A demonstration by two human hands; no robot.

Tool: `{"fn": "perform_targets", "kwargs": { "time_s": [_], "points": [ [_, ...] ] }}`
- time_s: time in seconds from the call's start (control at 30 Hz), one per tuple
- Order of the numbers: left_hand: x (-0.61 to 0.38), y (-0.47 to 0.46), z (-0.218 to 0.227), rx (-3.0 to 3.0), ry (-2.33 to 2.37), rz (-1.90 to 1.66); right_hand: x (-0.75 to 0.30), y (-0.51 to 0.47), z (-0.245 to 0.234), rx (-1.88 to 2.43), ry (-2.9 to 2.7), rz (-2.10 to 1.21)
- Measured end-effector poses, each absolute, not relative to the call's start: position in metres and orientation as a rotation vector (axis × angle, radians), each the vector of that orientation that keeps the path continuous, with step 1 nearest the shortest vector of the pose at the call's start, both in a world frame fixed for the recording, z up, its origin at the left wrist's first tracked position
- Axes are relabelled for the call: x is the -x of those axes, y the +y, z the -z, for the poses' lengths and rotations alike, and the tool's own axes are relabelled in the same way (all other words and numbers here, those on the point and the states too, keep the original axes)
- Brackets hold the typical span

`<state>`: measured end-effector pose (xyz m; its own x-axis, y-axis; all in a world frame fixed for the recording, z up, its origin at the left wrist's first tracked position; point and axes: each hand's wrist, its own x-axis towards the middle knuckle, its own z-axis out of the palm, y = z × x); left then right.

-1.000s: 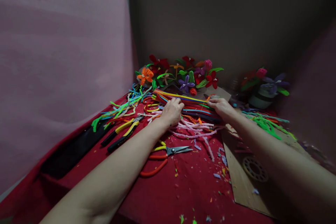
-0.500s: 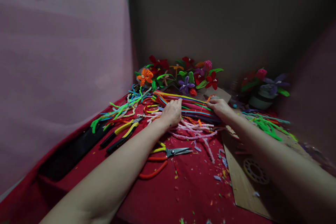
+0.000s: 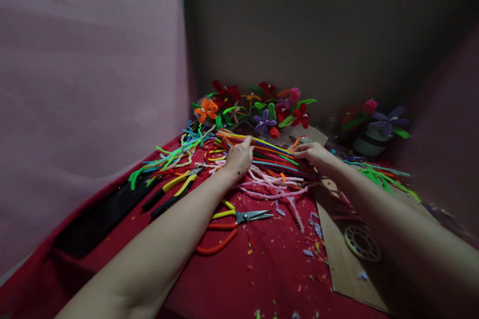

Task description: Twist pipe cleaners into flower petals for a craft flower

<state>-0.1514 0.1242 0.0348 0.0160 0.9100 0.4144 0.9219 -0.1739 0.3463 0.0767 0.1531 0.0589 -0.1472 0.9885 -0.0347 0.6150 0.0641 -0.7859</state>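
A long bundle of many-coloured pipe cleaners (image 3: 270, 151) lies across the far part of the red cloth. My left hand (image 3: 238, 157) is closed around its left part. At the bundle's right end, my right hand (image 3: 313, 153) grips it between thumb and fingers; the fingertips are partly hidden. A thin orange band or tie crosses the bundle just left of my right hand. Below the bundle, pale pink pipe cleaners (image 3: 273, 189) are scattered loosely. Red-and-yellow-handled scissors (image 3: 243, 217) lie with blades part open, near my left forearm.
Yellow-and-black pliers (image 3: 175, 189) and green and blue pipe cleaners (image 3: 183, 147) lie at left. Pipe-cleaner flowers (image 3: 264, 120) stand behind, with a flower pot (image 3: 370, 142) at right. A wooden board (image 3: 337, 269) carries a round perforated disc (image 3: 362, 242). Coloured scraps litter the red cloth (image 3: 269, 269).
My left hand has slid slightly left along the bundle, uncovering more of its middle. My right hand keeps its hold at the right end. The view has shifted a little.
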Motion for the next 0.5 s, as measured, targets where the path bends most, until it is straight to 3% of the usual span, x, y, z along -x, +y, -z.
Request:
{"fn": "perform_targets", "kwargs": {
  "time_s": [0.2,0.5],
  "points": [
    [0.149,0.119,-0.039,2.154,-2.03,0.885,-0.043,0.138,-0.067,1.407,-2.208,-0.04],
    [0.15,0.116,-0.038,2.104,-1.991,0.894,-0.016,0.147,-0.057,1.544,-2.251,-0.049]
  ]
}}
